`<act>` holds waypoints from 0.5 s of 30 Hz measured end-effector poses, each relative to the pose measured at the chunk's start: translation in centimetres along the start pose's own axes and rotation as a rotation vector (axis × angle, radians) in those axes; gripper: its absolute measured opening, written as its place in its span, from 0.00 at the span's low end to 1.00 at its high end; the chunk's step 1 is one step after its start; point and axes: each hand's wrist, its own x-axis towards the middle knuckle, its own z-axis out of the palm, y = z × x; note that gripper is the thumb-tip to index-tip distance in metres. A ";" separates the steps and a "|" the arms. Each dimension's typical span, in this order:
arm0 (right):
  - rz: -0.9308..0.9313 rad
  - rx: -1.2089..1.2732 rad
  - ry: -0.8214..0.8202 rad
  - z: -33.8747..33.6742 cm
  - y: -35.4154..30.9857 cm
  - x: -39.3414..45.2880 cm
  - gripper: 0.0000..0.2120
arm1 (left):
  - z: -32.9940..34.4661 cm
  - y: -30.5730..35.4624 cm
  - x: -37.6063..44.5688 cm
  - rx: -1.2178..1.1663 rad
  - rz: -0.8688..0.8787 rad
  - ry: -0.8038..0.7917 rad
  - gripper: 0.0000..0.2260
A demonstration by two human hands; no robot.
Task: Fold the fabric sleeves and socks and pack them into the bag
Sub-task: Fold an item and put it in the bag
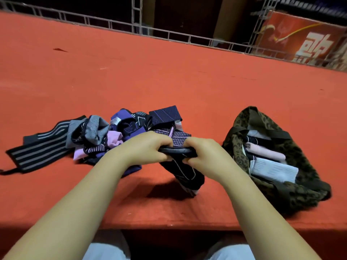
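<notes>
Both hands meet near the table's front edge, middle. Left hand and right hand each curl round the dark cuff of a black patterned sleeve; the rest hangs down toward the red surface. Heap of unfolded sleeves and socks just behind, spreading left. Leopard-print bag at right front, mouth open, folded pink and white pieces inside.

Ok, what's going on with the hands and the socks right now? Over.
Left hand and right hand: both grip one dark patterned sleeve, lifted. Pile waits unfolded. Leopard-print bag open, partly packed. Nothing blocking.
</notes>
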 end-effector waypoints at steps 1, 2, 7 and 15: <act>0.001 -0.012 0.029 -0.4 0.3 1.0 0.10 | -0.8 0.0 1.1 0.041 -0.005 0.025 0.08; -0.002 -0.019 0.070 -1.0 0.5 2.0 0.11 | -1.7 0.0 2.1 0.092 -0.010 0.060 0.08; -0.027 -0.064 0.379 -4.0 0.9 6.1 0.07 | -6.3 0.8 5.5 0.255 0.023 0.343 0.06; -0.099 0.010 -0.176 -2.2 1.7 4.2 0.08 | -3.4 0.3 1.2 0.124 0.011 -0.099 0.09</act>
